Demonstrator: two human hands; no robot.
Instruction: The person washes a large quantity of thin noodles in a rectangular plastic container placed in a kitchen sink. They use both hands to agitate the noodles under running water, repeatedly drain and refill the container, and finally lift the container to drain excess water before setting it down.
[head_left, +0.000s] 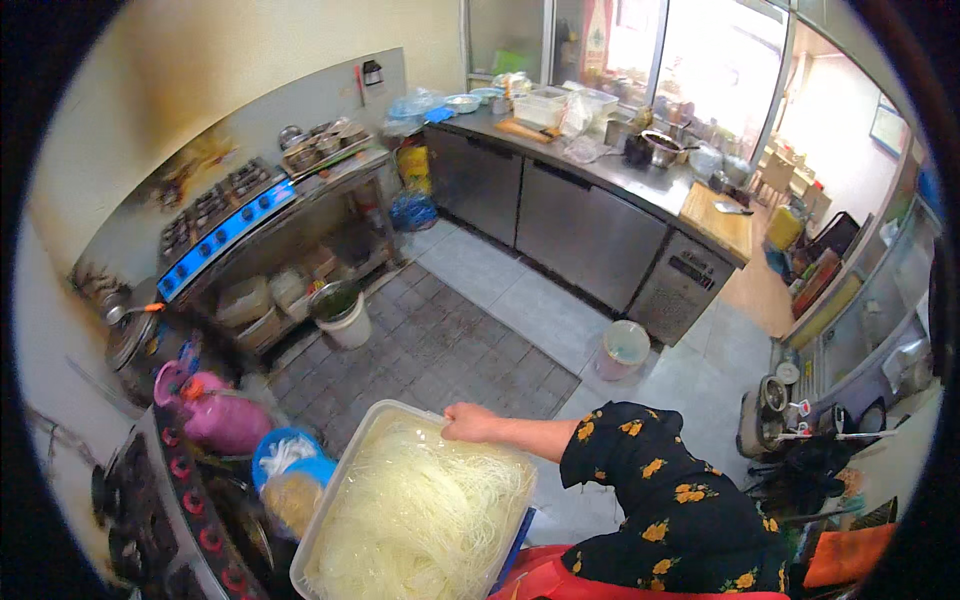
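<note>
A translucent white plastic tub (309, 525) filled with pale, thin noodle-like strands (442, 510) is at the bottom centre. My right hand (469, 422) grips the tub's far rim near its right corner, the fingers closed over the edge. That arm reaches in from the right, in a black short sleeve with yellow flowers. Red cloth (555, 574), probably an apron, shows below it. My left hand is out of view. A blue edge shows beneath the tub's right side.
A gas stove (169, 480) and pink gas cylinder (225, 424) are at left, beside a blue container (281, 446). White buckets (349, 322) (622, 352) stand on the floor. Beyond are a second stove (225, 232) and a steel counter (555, 161) with tubs, pots and a cutting board (716, 217).
</note>
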